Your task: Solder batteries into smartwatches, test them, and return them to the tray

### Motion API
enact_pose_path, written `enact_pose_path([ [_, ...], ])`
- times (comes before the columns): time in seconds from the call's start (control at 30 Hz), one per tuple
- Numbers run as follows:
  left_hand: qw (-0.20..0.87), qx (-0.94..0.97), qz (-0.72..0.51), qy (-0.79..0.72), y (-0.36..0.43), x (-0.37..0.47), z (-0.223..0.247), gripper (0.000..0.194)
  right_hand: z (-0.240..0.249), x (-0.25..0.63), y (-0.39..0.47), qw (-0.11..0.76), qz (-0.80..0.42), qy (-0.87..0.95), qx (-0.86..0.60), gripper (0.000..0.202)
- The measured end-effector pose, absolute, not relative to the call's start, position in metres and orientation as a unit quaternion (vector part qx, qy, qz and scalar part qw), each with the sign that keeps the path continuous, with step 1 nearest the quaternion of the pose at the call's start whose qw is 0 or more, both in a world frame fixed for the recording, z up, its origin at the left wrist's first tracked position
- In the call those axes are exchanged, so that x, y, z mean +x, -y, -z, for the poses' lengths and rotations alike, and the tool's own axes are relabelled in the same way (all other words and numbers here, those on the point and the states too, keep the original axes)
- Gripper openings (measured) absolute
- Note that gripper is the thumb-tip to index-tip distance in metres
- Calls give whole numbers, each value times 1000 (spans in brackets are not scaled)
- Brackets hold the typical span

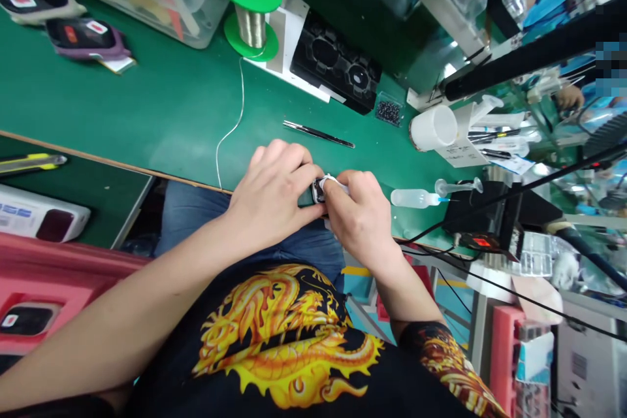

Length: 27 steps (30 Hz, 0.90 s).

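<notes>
Over the bench's near edge, my left hand (274, 192) pinches a small watch case (317, 190) between thumb and fingers. Its dark inner side shows at the fingertips, and most of it is covered by my hands. My right hand (360, 215) is closed against the case from the other side, with a bit of white cloth or tissue (331, 178) under its fingers. Black tweezers (319, 134) lie on the green bench just beyond my hands. To the right of my right hand lies a white plastic bottle with a blue needle tip (415, 198).
A green spool of solder wire (252, 26) stands at the back, its loose strand trailing to the bench edge. Behind the tweezers are a black fixture (336, 62), a small tray of screws (389, 110) and a white cup (434, 127). Two watches (85, 38) lie far left.
</notes>
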State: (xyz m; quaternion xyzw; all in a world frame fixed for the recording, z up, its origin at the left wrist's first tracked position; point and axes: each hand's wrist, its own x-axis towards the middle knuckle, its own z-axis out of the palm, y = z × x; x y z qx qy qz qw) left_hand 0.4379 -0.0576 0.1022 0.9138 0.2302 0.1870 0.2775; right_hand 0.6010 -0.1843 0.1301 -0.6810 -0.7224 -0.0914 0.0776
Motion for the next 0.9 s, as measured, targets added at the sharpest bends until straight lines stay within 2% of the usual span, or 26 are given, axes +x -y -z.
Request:
enact_pose_path([
  [0.6, 270, 915, -199, -223, 57, 438, -103, 27, -131, 599, 185, 27, 137, 716, -683, 18],
  [0.9, 271, 912, -212, -222, 57, 438, -100, 27, -120, 606, 191, 84, 121, 717, -681, 19],
])
